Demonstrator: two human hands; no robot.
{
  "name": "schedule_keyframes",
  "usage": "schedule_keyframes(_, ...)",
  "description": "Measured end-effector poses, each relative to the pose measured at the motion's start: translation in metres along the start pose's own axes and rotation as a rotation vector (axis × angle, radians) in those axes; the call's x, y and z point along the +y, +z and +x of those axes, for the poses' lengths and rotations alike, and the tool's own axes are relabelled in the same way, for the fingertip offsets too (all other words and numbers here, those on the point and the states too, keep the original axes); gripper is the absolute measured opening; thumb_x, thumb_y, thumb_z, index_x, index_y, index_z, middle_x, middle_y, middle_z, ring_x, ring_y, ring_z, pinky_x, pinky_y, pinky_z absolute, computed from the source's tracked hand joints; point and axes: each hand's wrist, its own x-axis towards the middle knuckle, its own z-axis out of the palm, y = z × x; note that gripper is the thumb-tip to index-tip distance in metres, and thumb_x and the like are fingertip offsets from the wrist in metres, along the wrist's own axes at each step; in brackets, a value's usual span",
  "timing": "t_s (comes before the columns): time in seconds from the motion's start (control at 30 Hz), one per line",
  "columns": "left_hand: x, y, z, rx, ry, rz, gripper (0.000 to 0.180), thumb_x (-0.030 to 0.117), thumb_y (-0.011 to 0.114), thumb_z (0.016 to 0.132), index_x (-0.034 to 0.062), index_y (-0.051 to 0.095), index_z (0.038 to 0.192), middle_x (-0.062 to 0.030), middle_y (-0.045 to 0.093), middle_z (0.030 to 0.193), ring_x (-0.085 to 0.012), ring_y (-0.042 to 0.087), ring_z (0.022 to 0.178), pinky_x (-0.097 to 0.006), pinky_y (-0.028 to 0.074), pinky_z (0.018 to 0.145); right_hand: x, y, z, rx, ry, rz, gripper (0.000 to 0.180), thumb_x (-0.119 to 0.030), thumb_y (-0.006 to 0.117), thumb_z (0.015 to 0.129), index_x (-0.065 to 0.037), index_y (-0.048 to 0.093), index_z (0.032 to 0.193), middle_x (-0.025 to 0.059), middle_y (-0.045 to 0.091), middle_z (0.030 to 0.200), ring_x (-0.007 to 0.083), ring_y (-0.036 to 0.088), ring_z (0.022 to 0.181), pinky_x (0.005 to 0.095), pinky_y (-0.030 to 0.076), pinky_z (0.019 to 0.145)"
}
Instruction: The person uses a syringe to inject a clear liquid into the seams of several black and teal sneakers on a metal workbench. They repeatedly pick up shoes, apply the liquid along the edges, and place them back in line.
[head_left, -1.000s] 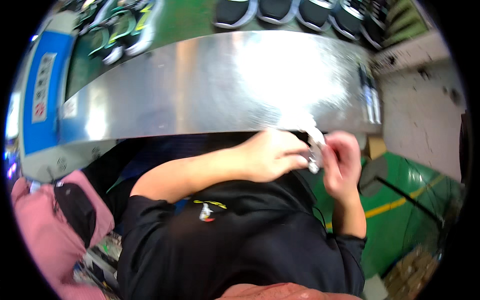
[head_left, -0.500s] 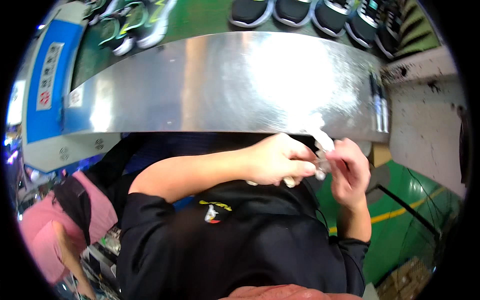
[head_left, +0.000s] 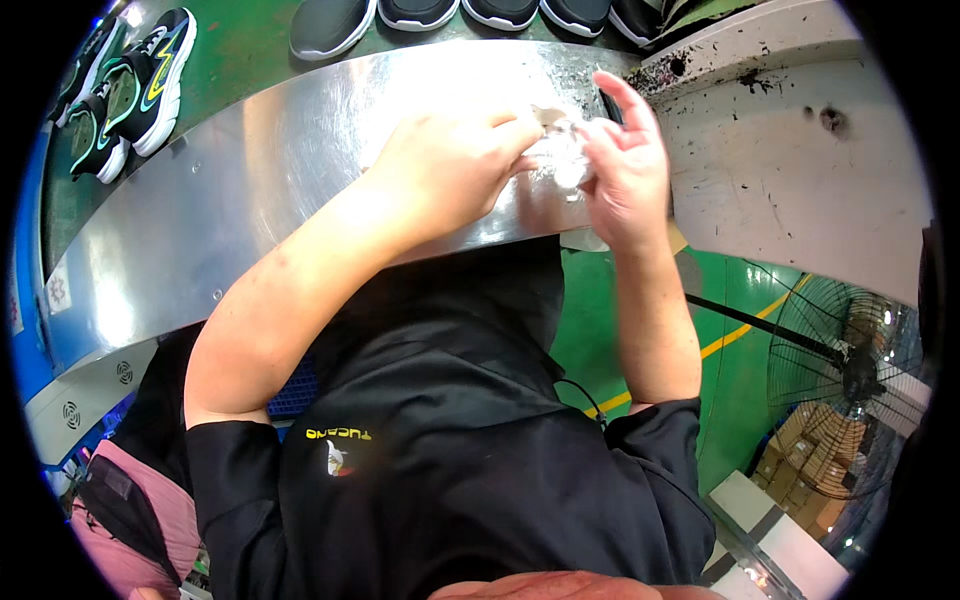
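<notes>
Over the right part of the metal ledge (head_left: 200,235), my left hand (head_left: 450,165) is closed, with its thumb and fingertips on a crumpled white thing (head_left: 568,165). It looks partly see-through, but glare washes out its shape and I cannot tell its kind. My right hand (head_left: 630,165) is on the other side of it, thumb and bent fingers pressed against it while one finger stretches upward. The two hands are a short gap apart, joined by the white thing. Behind the right hand, the dark end of a marker pen shows in part.
Beyond the ledge, a green belt (head_left: 235,45) carries dark shoes with white soles (head_left: 335,25) and strapped shoes with yellow accents (head_left: 150,85). A stained pale panel (head_left: 790,140) borders the right side. A caged fan (head_left: 855,350) stands lower right; a person in pink (head_left: 130,520) is lower left.
Both hands have moved forward from in front of the ledge to above it, carrying the white thing. A finger of my right hand now points up. The view has shifted too.
</notes>
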Motion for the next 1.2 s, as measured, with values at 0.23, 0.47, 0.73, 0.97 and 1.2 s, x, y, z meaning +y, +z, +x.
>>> schedule_keyframes(0.23, -0.021, -0.063, -0.061, 0.089, -0.348, -0.182, 0.027, 0.009, 0.066, 0.079, 0.0026, 0.063, 0.105, -0.0148, 0.065, 0.089, -0.0296, 0.062, 0.077, -0.035, 0.05, 0.069, -0.041, -0.083, 0.038, 0.016, -0.175, -1.366, 0.05, -0.005, 0.066, 0.081, -0.007, 0.047, 0.127, 0.0035, 0.047, 0.065, 0.0137, 0.045, 0.057, 0.0276, 0.043, 0.055)
schedule_keyframes(0.47, -0.033, -0.075, -0.11, 0.161, -0.469, -0.243, 0.022, 0.004, 0.063, 0.082, -0.0067, 0.061, 0.101, -0.0112, 0.061, 0.082, -0.0182, 0.058, 0.07, -0.026, 0.046, 0.066, -0.003, -0.008, 0.037, -0.283, -0.509, -1.293, 0.014, -0.005, 0.07, 0.075, -0.007, 0.066, 0.089, 0.0081, 0.06, 0.079, 0.0218, 0.058, 0.069, 0.031, 0.047, 0.061)
schedule_keyframes(0.73, -0.029, -0.078, -0.116, 0.204, -0.447, -0.276, 0.023, 0.005, 0.066, 0.078, -0.0065, 0.062, 0.097, -0.0154, 0.061, 0.079, -0.0258, 0.059, 0.069, -0.03, 0.047, 0.066, 0.058, 0.077, 0.049, -0.345, -0.415, -1.214, 0.015, -0.01, 0.069, 0.075, -0.007, 0.069, 0.089, 0.0085, 0.06, 0.078, 0.0242, 0.059, 0.074, 0.033, 0.048, 0.068)
schedule_keyframes(0.97, -0.024, -0.082, -0.116, 0.242, -0.382, -0.255, 0.023, 0.006, 0.067, 0.077, -0.0055, 0.063, 0.097, -0.0149, 0.06, 0.076, -0.0268, 0.057, 0.067, -0.032, 0.046, 0.063, 0.049, 0.083, 0.047, -0.47, -0.592, -1.145, 0.01, -0.005, 0.068, 0.074, -0.002, 0.065, 0.084, 0.0097, 0.059, 0.076, 0.025, 0.057, 0.072, 0.0327, 0.047, 0.066)
schedule_keyframes(1.2, -0.007, -0.082, -0.108, 0.226, -0.322, -0.219, 0.024, 0.006, 0.067, 0.074, -0.0033, 0.064, 0.096, -0.0139, 0.06, 0.076, -0.0271, 0.056, 0.067, -0.033, 0.046, 0.063, -0.007, 0.1, 0.002, -0.511, -0.585, -0.929, 0.013, -0.003, 0.07, 0.072, -0.003, 0.063, 0.084, 0.0095, 0.06, 0.077, 0.025, 0.059, 0.074, 0.0324, 0.046, 0.064)
